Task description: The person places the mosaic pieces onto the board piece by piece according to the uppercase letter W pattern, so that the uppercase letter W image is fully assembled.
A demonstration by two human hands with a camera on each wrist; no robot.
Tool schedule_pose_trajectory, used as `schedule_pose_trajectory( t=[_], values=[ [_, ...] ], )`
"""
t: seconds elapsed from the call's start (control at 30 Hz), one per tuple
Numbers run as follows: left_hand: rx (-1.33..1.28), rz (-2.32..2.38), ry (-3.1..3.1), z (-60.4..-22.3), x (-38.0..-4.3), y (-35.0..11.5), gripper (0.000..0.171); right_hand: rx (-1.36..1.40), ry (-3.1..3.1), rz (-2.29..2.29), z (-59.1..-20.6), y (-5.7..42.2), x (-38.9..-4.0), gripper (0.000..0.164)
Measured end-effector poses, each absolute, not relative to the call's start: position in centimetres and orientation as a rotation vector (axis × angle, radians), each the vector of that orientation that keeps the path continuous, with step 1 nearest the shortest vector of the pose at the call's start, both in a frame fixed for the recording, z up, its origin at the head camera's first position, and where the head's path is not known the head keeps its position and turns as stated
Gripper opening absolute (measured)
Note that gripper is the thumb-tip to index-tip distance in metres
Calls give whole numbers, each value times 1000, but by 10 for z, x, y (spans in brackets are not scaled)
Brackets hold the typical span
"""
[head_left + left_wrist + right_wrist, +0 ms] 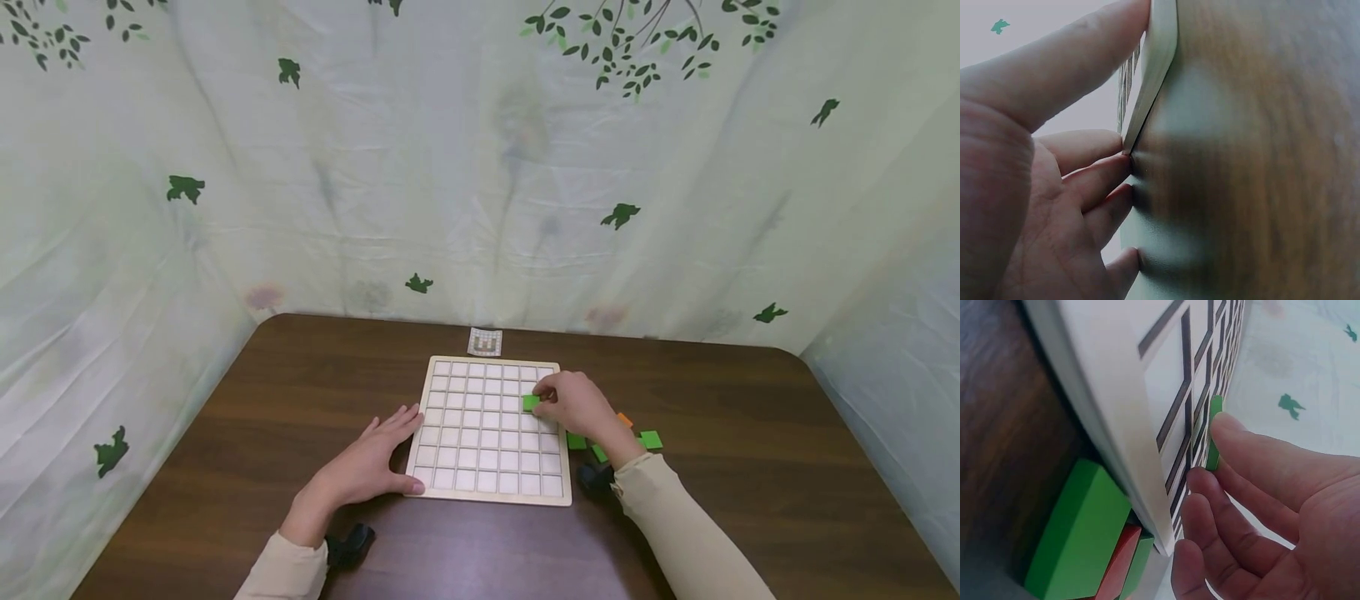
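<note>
A square white board (468, 437) with a grid of raised lines and a pale wooden rim lies on the table. My left hand (367, 462) rests at its left side, thumb on the near left corner and straight fingers along the left edge. In the left wrist view, the fingertips (1124, 262) touch the table and the board's edge. My right hand (576, 408) pinches a green square tile (531, 403) between thumb and fingers, over the right part of the grid. From the right wrist, the green tile stands on edge close to the grid.
Right of the board lie several loose green tiles (651, 440) and an orange one (625, 420), partly behind the right hand. A small card (485, 342) printed with a grid pattern sits beyond the board's far edge. Curtains (450, 167) hang behind the brown table (315, 367).
</note>
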State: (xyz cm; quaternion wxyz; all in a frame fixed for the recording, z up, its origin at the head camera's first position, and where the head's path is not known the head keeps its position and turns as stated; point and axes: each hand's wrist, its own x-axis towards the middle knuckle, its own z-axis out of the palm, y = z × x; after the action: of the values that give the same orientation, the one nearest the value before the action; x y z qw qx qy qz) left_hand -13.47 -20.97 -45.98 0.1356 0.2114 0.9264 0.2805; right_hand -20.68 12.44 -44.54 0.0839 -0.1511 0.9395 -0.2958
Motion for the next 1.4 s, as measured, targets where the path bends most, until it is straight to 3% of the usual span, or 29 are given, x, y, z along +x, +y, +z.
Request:
schedule_pose_trajectory(
  t=[1.4],
  values=[
    [621,818,2671,-457,-134,-210,99,-444,2759,-932,-456,127,-211,24]
  ],
)
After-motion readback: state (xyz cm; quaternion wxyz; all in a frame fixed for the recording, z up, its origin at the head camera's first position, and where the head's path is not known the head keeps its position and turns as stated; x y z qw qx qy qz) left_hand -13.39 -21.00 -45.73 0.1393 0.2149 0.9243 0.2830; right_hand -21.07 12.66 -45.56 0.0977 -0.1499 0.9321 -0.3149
